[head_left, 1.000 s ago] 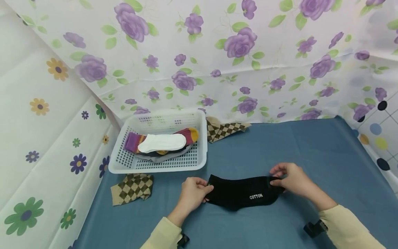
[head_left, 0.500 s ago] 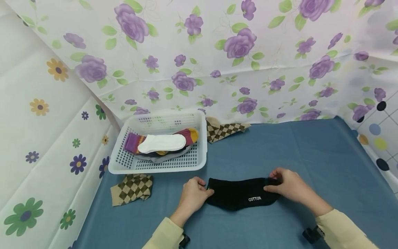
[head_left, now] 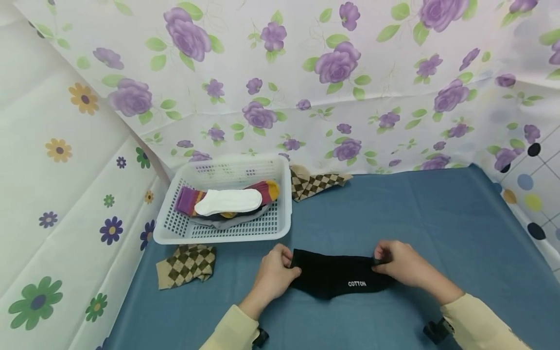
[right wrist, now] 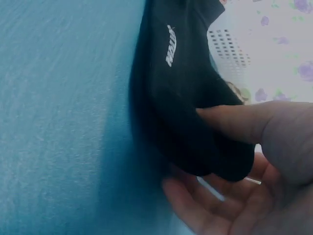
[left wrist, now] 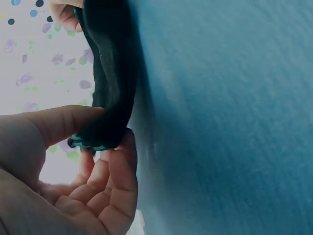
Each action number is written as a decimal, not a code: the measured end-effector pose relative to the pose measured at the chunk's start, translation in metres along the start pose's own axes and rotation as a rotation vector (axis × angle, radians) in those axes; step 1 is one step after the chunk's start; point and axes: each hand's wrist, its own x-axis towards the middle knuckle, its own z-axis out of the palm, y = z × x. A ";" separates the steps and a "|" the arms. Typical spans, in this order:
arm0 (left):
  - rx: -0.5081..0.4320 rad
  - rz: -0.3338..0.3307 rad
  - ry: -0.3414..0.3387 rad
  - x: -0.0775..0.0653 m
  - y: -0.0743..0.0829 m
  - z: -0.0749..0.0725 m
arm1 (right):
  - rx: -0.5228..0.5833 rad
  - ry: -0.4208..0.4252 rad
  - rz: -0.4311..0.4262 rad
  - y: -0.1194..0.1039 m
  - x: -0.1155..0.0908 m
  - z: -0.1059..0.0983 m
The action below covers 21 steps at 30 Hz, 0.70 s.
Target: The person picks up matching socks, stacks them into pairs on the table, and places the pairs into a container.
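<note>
Stretched between both hands is a black sock (head_left: 334, 272) with white "COTTON" lettering, held low over the blue cloth. My left hand (head_left: 272, 273) pinches its left end, thumb on top and fingers beneath; green stitching shows at that end in the left wrist view. At the other end, my right hand (head_left: 400, 263) pinches the sock near its upper edge. The right wrist view shows the thumb (right wrist: 239, 120) pressing on the black fabric (right wrist: 186, 117), with fingers behind it. Two layers of fabric show at this end.
A white plastic basket (head_left: 223, 239) at the back left holds several socks, a white sock (head_left: 229, 201) on top. One checkered sock (head_left: 188, 266) lies before the basket, another checkered sock (head_left: 321, 183) to its right. Floral sheets (head_left: 302, 63) hang behind the blue cloth (head_left: 437, 214).
The right hand has shifted inward and slightly down, regripping at the sock's upper edge. The sock has moved slightly lower, and its upper edge sags a little. The left hand keeps its pinch.
</note>
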 end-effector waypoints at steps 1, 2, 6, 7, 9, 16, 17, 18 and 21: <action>-0.012 -0.006 0.008 0.000 0.000 -0.001 | 0.016 -0.002 -0.001 -0.001 0.000 0.000; -0.018 -0.011 0.011 0.001 0.000 -0.001 | 0.030 -0.005 0.002 -0.001 0.001 -0.001; -0.006 -0.012 -0.002 0.001 -0.002 -0.003 | 0.053 -0.005 0.029 -0.005 0.003 -0.001; -0.003 -0.008 -0.009 0.001 -0.002 -0.003 | 0.050 -0.002 0.037 -0.006 0.003 -0.001; -0.003 0.002 -0.020 0.001 -0.004 -0.002 | 0.038 0.009 0.047 -0.006 0.002 0.000; -0.004 0.020 -0.044 0.004 -0.008 0.000 | -0.012 -0.009 0.023 0.000 0.005 0.003; -0.004 0.021 -0.045 0.004 -0.008 0.000 | -0.008 -0.031 0.021 0.001 0.005 0.003; -0.006 0.022 -0.044 0.004 -0.007 0.000 | 0.000 -0.055 0.020 0.002 0.006 0.003; -0.007 0.025 -0.034 0.003 -0.007 -0.001 | 0.030 -0.119 0.023 0.005 0.007 0.003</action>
